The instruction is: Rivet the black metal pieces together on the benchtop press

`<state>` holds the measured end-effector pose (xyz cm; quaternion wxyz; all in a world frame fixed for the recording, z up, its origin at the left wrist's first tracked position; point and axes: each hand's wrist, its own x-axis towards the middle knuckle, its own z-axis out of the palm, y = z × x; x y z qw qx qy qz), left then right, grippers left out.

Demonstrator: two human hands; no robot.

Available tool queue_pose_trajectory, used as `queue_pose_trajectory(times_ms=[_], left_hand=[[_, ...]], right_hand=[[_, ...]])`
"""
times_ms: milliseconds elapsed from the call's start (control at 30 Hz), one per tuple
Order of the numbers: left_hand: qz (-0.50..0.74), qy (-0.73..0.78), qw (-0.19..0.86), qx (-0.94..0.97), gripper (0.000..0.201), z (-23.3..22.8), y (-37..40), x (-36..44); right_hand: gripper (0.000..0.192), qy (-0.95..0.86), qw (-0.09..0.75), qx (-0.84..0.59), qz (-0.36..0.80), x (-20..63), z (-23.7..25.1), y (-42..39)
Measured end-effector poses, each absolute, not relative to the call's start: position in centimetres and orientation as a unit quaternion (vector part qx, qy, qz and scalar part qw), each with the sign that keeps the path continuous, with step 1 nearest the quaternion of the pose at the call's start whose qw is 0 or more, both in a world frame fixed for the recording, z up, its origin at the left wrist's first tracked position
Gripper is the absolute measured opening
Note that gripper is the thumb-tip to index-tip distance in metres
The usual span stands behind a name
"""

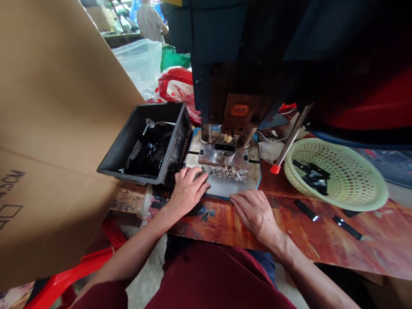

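Observation:
My left hand (189, 188) lies on the left front of the press's flat metal base plate (219, 186), fingers spread and holding nothing visible. At the plate's front right edge rests my right hand (255, 209), its fingers loosely stretched, with nothing seen in them. Small shiny metal scraps (229, 172) are heaped on the plate between the hands and the steel die (223, 158). A dark rectangle shows in the die's top; whether it is a part or a slot I cannot tell. Above it stands the press's upper block (240, 112), on two posts.
Left stands a black bin (174, 161) with dark glossy pieces. A pale green basket (357, 171) holds black parts; two black strips (305, 209) lie before it. A red-tipped lever (291, 139) slants down at right. Cardboard (58, 107) walls the left. A person (149, 23) is in the background.

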<state>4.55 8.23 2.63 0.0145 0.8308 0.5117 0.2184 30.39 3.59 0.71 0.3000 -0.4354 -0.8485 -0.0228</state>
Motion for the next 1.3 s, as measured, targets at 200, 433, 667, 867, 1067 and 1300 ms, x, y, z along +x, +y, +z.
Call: queue_pose_trajectory(times_ms=[200,433,667,867,1067,1300], left_hand=[[0.223,0.517,0.025,0.826,0.030,2.6,9.7,4.4],[0.222,0.482,0.038,0.847,0.031,2.7,8.8,3.7],[0.207,0.422,-0.009,0.882,0.044,1.6,7.0,2.4],[0.300,0.365,-0.012,0.881,0.022,0.7,7.0,2.3],[0.397,0.362,0.021,0.843,0.017,0.9,6.8,3.4],[0.462,0.516,0.313,0.650,0.021,3.7,7.6,6.0]], right_hand=[[0.015,-0.808,0.335,-0.482,0.045,30.8,1.0,6.0],[0.019,-0.813,0.320,-0.487,0.019,32.0,1.9,5.8],[0.026,-0.851,0.265,-0.451,-0.048,31.4,1.5,4.3],[0.030,-0.831,0.289,-0.472,-0.040,32.0,1.1,5.5],[0.027,-0.816,0.291,-0.496,-0.055,31.8,1.1,5.0],[0.021,-0.853,0.258,-0.444,-0.094,30.7,1.2,3.4]])
